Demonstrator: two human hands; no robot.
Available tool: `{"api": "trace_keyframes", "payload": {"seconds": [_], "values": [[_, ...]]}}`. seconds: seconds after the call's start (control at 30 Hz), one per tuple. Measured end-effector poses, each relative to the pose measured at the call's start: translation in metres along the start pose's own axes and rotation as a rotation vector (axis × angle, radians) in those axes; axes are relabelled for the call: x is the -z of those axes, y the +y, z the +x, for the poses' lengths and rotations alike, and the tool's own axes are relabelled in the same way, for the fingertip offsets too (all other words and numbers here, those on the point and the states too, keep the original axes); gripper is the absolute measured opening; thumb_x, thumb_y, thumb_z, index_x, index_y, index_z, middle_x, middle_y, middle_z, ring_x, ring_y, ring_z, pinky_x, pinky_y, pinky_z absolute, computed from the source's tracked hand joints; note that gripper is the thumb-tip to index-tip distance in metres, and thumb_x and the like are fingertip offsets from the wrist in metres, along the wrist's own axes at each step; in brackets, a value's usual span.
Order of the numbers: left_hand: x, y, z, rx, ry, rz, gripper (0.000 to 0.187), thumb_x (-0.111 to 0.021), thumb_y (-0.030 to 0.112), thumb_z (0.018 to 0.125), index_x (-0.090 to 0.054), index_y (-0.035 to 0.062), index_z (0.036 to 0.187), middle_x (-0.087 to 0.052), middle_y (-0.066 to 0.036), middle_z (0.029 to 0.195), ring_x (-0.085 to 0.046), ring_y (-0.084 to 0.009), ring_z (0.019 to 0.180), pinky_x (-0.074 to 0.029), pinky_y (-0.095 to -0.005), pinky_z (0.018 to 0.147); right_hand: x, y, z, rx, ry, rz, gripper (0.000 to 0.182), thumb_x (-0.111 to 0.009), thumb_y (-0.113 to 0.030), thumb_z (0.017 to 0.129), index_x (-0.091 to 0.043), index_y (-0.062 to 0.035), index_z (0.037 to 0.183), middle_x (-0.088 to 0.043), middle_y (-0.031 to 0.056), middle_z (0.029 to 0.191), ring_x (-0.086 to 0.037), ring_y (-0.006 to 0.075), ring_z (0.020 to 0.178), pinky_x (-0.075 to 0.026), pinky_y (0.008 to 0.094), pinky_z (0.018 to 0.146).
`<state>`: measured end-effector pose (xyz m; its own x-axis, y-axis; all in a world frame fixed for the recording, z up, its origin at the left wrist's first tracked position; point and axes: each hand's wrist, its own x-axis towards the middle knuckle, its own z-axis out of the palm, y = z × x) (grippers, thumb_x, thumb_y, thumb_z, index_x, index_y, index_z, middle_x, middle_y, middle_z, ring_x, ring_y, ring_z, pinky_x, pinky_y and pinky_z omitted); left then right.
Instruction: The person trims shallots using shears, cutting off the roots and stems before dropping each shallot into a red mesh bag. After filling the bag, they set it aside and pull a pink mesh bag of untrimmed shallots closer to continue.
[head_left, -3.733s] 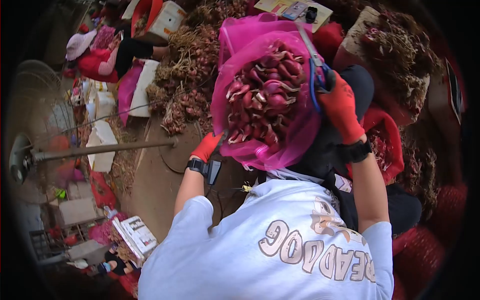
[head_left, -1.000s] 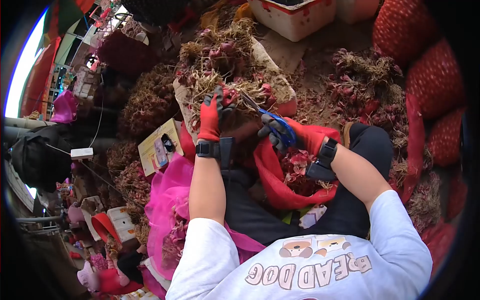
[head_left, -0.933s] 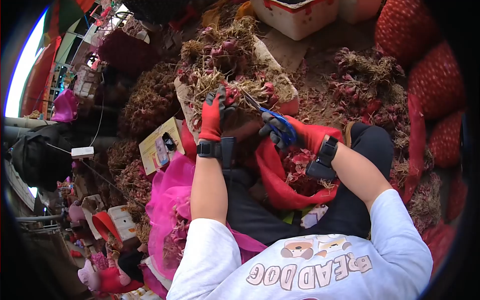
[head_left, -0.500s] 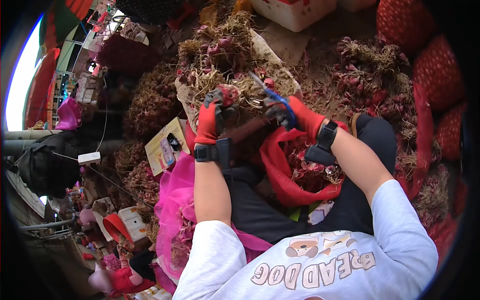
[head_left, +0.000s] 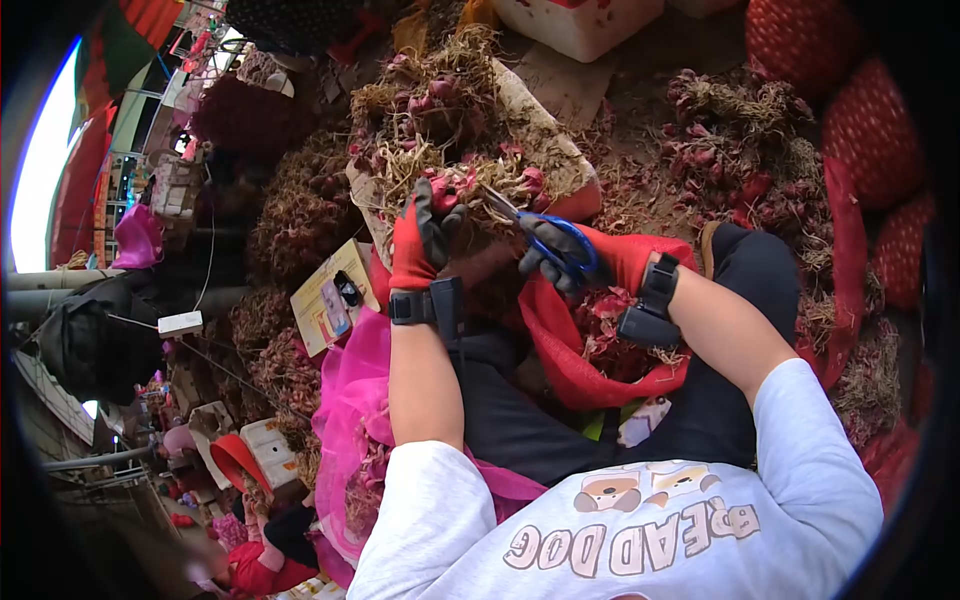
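Observation:
My left hand (head_left: 424,240), in a red glove with a dark palm, is closed on a bunch of red shallots (head_left: 452,188) with dry stalks. In my right hand (head_left: 568,256), gloved alike, is a pair of scissors with blue handles (head_left: 583,240). Their blades point toward the shallots and look slightly apart. Just beyond both hands, a pile of shallots with straw-like roots and stalks (head_left: 440,105) lies on a pale board (head_left: 568,160). Below my right hand, a red mesh bag (head_left: 560,375) gapes between my legs with loose shallots inside.
A pink mesh bag (head_left: 345,400) lies by my left arm, near a yellow card (head_left: 312,325) holding a phone-like object. More shallots (head_left: 745,140) are heaped at right, beside full red sacks (head_left: 870,130). A white foam box (head_left: 580,25) stands ahead. Another person (head_left: 250,560) is at lower left.
My right hand has turned and lowered slightly, so the scissors' blue handles show more fully. The blades now sit closer to the shallots in my left hand.

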<state>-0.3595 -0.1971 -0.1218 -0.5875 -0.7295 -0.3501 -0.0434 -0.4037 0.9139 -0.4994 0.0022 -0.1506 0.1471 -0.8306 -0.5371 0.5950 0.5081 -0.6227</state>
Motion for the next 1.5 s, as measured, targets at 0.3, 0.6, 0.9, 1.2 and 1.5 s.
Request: {"api": "trace_keyframes", "payload": {"seconds": [0.3,0.6,0.9,1.2,1.5], "values": [[0.007,-0.001,0.005,-0.011,-0.313,-0.231,0.026,-0.051,0.022,0.094,-0.054,0.0070,0.115,-0.061,-0.004,0.100,-0.060,-0.0168,0.082,-0.052,-0.0255,0.069,0.050,-0.002,0.092,0.467,0.320,-0.390,0.036,-0.062,-0.044,0.085,-0.063,-0.0083,0.080,-0.057,0.0012,0.063,-0.051,0.0093,0.050,-0.038,0.0247,0.043],[-0.006,-0.016,-0.038,-0.291,-0.410,0.024,0.053,-0.053,-0.011,0.081,-0.042,0.0036,0.131,-0.056,-0.010,0.114,-0.060,-0.0138,0.093,-0.050,-0.0255,0.081,0.088,-0.042,-0.021,0.561,0.339,-1.174,0.026,-0.065,-0.030,0.082,-0.064,-0.0062,0.092,-0.062,0.0005,0.070,-0.058,0.0129,0.061,-0.047,0.0318,0.057],[-0.097,-0.043,-0.173,-0.127,-0.622,0.166,0.041,-0.055,-0.007,0.083,-0.050,0.0011,0.123,-0.059,-0.003,0.110,-0.058,-0.0094,0.095,-0.048,-0.0229,0.081,-0.005,0.018,-0.140,1.023,0.305,-0.907,0.036,-0.072,-0.015,0.076,-0.057,-0.0022,0.106,-0.062,0.0006,0.085,-0.058,0.0096,0.077,-0.048,0.0245,0.072],[-0.086,-0.147,-0.210,-0.055,-0.691,0.048,0.042,-0.043,0.036,0.098,-0.047,0.0058,0.127,-0.054,-0.007,0.117,-0.055,-0.0178,0.105,-0.045,-0.0297,0.092,0.013,0.117,-0.152,0.444,0.189,0.094,0.023,-0.063,-0.014,0.084,-0.059,-0.0006,0.102,-0.063,0.0044,0.079,-0.062,0.0122,0.063,-0.052,0.0242,0.049],[-0.096,-0.128,-0.208,0.076,-0.615,-0.118,0.039,-0.049,0.016,0.096,-0.040,0.0051,0.133,-0.055,-0.007,0.118,-0.058,-0.0142,0.099,-0.048,-0.0267,0.085,0.026,0.128,-0.139,0.540,0.282,0.103,0.021,-0.064,-0.013,0.083,-0.060,-0.0035,0.102,-0.063,0.0033,0.079,-0.063,0.0136,0.066,-0.052,0.0267,0.057]]}}
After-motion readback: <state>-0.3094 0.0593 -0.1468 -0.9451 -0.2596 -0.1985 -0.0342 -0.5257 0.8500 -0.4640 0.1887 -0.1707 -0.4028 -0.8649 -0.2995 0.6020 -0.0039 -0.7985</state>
